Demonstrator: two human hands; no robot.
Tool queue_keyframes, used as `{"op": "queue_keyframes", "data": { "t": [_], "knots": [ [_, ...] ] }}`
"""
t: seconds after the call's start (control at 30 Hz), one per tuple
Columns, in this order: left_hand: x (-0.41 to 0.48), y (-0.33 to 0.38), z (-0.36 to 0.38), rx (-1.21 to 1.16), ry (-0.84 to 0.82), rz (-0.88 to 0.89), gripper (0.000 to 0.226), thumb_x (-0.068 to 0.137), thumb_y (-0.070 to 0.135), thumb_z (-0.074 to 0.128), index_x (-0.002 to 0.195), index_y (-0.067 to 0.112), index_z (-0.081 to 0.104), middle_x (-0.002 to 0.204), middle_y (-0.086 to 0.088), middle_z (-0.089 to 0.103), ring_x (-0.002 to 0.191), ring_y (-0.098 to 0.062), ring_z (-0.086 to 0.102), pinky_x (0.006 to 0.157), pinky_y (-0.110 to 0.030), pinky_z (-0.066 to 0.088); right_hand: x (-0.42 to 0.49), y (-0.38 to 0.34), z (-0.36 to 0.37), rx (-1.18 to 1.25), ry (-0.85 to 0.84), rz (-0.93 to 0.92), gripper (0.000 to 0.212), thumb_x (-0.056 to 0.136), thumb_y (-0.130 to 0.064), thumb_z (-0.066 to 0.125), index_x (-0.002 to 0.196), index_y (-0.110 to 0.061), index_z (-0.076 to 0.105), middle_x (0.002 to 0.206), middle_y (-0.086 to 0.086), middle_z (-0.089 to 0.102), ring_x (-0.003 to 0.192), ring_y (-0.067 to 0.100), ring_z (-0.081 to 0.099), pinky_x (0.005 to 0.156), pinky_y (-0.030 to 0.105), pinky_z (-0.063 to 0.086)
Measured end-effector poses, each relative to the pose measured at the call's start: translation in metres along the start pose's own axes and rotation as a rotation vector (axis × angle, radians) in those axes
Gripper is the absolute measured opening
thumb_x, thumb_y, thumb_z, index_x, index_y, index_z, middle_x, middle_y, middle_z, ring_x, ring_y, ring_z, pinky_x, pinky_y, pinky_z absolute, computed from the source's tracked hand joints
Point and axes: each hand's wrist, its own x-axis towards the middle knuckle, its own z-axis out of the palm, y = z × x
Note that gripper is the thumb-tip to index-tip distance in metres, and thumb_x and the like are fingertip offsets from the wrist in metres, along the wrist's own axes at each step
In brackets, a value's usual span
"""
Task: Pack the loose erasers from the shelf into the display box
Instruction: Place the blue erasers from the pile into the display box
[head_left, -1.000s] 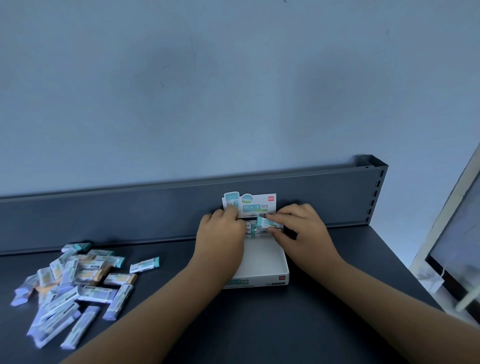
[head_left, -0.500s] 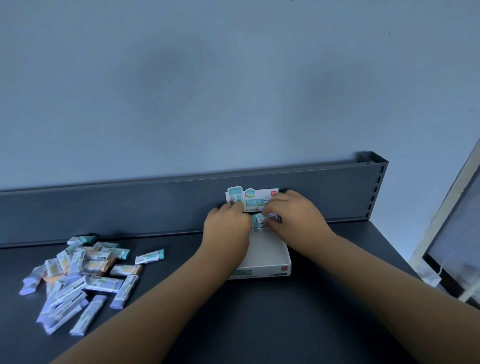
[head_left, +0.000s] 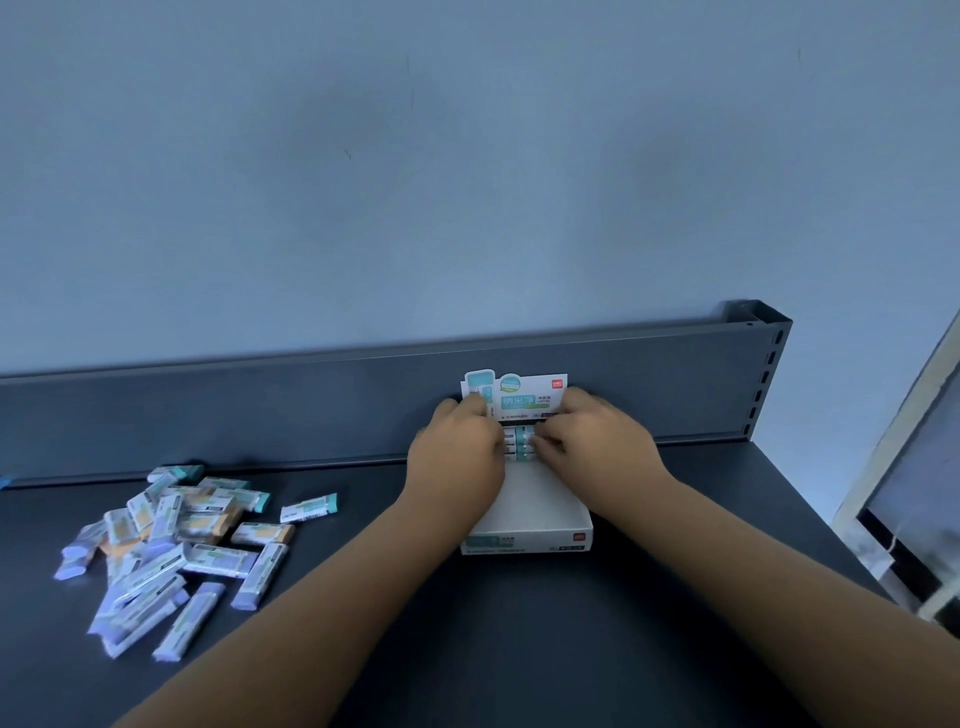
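At the back of the shallow white cardboard box (head_left: 524, 540) on the dark matte shelf (head_left: 467, 649), the right hand (head_left: 597, 447) pinches the stacked erasers (head_left: 519, 441), slim glossy-wrapped bars. The left hand (head_left: 457, 452) curls round their other end. Loose erasers (head_left: 171, 540) lie heaped well to the left.

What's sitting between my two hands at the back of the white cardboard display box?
A few teal-ended erasers, side by side in the white cardboard display box, lie between the left hand and right hand; the head view shows it.
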Motion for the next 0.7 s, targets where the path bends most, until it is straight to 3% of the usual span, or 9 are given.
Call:
{"op": "queue_keyframes", "data": {
  "t": [0.1, 0.23, 0.33, 0.43, 0.57, 0.7],
  "knots": [
    [0.001, -0.005, -0.001, -0.161, -0.008, -0.025, 0.019, 0.092, 0.021, 0.062, 0.089, 0.018, 0.08, 0.1, 0.003, 0.059, 0.093, -0.024, 0.048, 0.074, -0.04, 0.053, -0.009, 0.006, 0.002, 0.133, -0.024, 0.012, 0.028, 0.099, -0.036, 0.055, 0.102, -0.02, 0.077, 0.107, -0.001, 0.054, 0.094, 0.017, 0.059, 0.075, 0.034, 0.053],
    [-0.005, -0.007, 0.006, -0.332, 0.099, -0.081, 0.013, 0.088, 0.014, 0.071, 0.09, 0.019, 0.083, 0.096, 0.002, 0.066, 0.093, -0.027, 0.055, 0.085, -0.04, 0.049, -0.024, 0.013, 0.003, 0.51, 0.13, 0.061, 0.018, 0.098, -0.023, 0.064, 0.103, -0.016, 0.08, 0.094, -0.004, 0.055, 0.086, 0.008, 0.058, 0.079, 0.025, 0.05],
    [-0.008, -0.006, 0.003, -0.514, 0.129, -0.194, 0.017, 0.089, 0.011, 0.072, 0.1, 0.019, 0.081, 0.102, 0.004, 0.067, 0.1, -0.023, 0.059, 0.09, -0.037, 0.052, -0.025, 0.013, 0.003, 0.52, 0.18, 0.034, 0.014, 0.095, -0.02, 0.068, 0.099, -0.015, 0.08, 0.093, -0.005, 0.06, 0.087, 0.007, 0.061, 0.079, 0.027, 0.051],
    [-0.01, -0.005, 0.001, -0.619, 0.169, -0.237, 0.018, 0.088, 0.009, 0.073, 0.102, 0.017, 0.08, 0.101, 0.006, 0.066, 0.096, -0.019, 0.063, 0.086, -0.032, 0.055, -0.024, 0.014, 0.002, 0.548, 0.202, 0.039, 0.011, 0.092, -0.02, 0.072, 0.097, -0.017, 0.081, 0.093, -0.006, 0.061, 0.085, 0.008, 0.061, 0.078, 0.027, 0.052],
    [-0.014, -0.003, 0.0, -0.667, 0.185, -0.375, 0.01, 0.083, 0.01, 0.077, 0.087, 0.02, 0.077, 0.097, 0.009, 0.064, 0.089, -0.004, 0.062, 0.075, -0.01, 0.046, -0.023, 0.015, 0.004, 0.578, 0.197, 0.111, 0.012, 0.092, -0.026, 0.071, 0.088, -0.02, 0.081, 0.091, -0.009, 0.057, 0.083, 0.007, 0.059, 0.074, 0.032, 0.052],
    [-0.016, -0.001, 0.003, -0.898, 0.149, -0.628, 0.013, 0.083, 0.008, 0.078, 0.085, 0.018, 0.07, 0.092, 0.006, 0.071, 0.084, -0.006, 0.067, 0.064, -0.011, 0.048, -0.023, 0.015, 0.006, 0.612, 0.18, 0.161, 0.018, 0.093, -0.031, 0.07, 0.082, -0.022, 0.08, 0.089, -0.008, 0.055, 0.081, 0.008, 0.059, 0.073, 0.033, 0.051]
  ]
}}
